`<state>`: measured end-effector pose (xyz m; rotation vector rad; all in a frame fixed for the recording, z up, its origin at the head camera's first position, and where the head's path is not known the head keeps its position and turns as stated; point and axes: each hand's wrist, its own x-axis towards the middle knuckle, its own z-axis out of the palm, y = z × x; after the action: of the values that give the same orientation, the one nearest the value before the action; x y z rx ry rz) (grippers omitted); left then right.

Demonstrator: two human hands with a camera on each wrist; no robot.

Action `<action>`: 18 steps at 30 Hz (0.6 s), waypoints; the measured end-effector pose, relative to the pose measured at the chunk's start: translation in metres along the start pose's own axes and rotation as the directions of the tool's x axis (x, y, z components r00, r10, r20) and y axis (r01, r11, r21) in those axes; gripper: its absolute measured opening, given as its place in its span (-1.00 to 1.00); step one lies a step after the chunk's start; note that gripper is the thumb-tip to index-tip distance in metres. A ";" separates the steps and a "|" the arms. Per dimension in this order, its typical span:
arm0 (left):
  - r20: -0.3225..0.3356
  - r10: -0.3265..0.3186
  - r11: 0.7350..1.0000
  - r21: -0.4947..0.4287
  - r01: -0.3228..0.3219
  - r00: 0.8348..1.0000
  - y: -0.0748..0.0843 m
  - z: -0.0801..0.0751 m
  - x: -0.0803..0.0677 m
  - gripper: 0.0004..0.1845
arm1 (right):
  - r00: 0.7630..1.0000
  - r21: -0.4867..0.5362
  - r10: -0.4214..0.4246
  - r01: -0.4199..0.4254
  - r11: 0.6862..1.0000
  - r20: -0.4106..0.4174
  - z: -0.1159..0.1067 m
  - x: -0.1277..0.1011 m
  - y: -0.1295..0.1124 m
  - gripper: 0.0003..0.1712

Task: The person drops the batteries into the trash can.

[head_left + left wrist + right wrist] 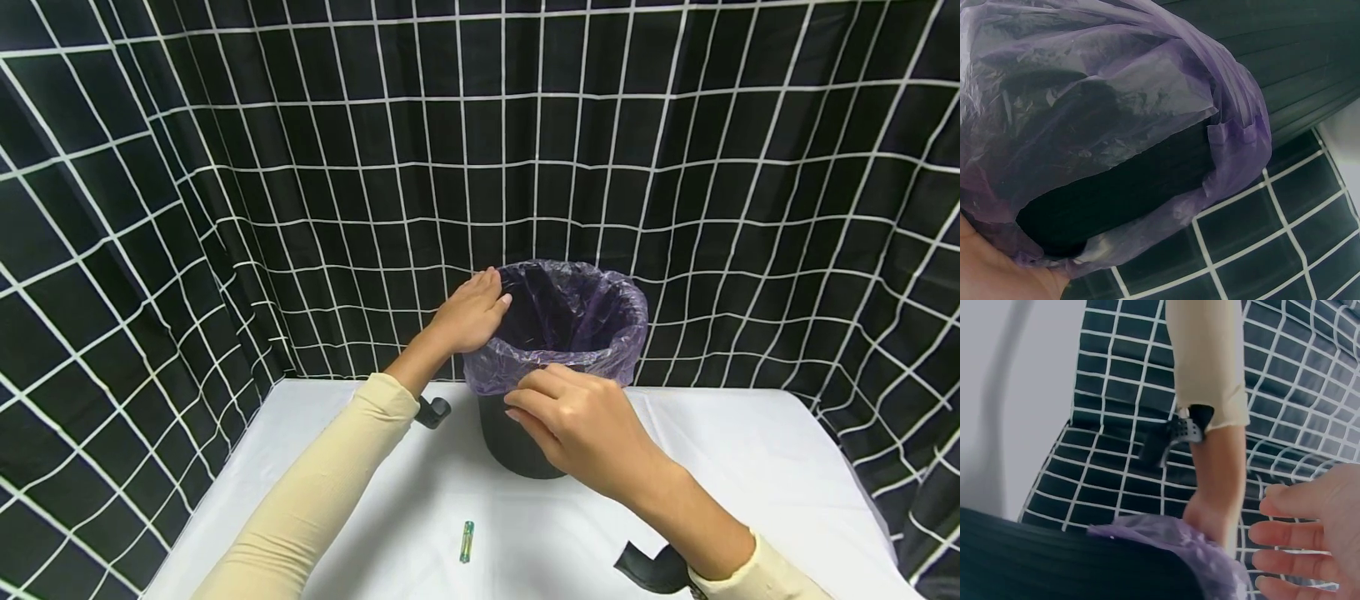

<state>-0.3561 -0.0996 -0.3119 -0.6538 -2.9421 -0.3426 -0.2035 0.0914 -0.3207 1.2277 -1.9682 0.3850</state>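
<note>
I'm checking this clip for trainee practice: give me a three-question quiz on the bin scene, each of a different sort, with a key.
1. True or false: the purple bag is folded over the rim of the black bin.
2. Which hand rests on the far-left part of the rim? A) left hand B) right hand C) neither
3. What small thing lies on the white table, in front of the bin?

Key
1. True: the bag lines the bin and drapes over its edge.
2. A: the left hand lies on the bag at the rim; the right hand is at the near edge, whether it pinches the bag is hard to tell.
3. A green battery.
</note>
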 end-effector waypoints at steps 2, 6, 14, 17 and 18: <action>-0.001 0.004 1.000 0.002 -0.004 1.000 0.000 0.000 0.001 -0.35 | 1.000 0.020 0.028 -0.028 0.999 0.010 0.003 -0.006 -0.003 -0.92; -0.005 0.010 1.000 0.005 -0.010 1.000 0.000 0.000 0.001 -0.35 | 0.998 0.059 0.053 -0.054 0.997 0.016 0.014 -0.020 -0.011 -0.91; 0.010 0.012 1.000 -0.009 -0.012 1.000 0.000 0.001 0.000 -0.34 | 0.998 0.122 0.058 -0.057 0.991 -0.007 0.043 -0.043 -0.028 -0.90; 0.007 0.008 1.000 -0.009 -0.008 1.000 0.000 0.001 0.000 -0.35 | 0.997 0.133 0.071 -0.069 0.989 -0.008 0.053 -0.050 -0.033 -0.85; 0.004 0.008 1.000 -0.008 -0.008 1.000 0.000 0.001 0.000 -0.35 | 0.997 0.135 0.079 -0.078 0.988 -0.003 0.056 -0.053 -0.034 -0.84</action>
<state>-0.3560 -0.0994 -0.3125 -0.6677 -2.9423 -0.3523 -0.1866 0.0740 -0.4019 1.2329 -2.0152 0.5705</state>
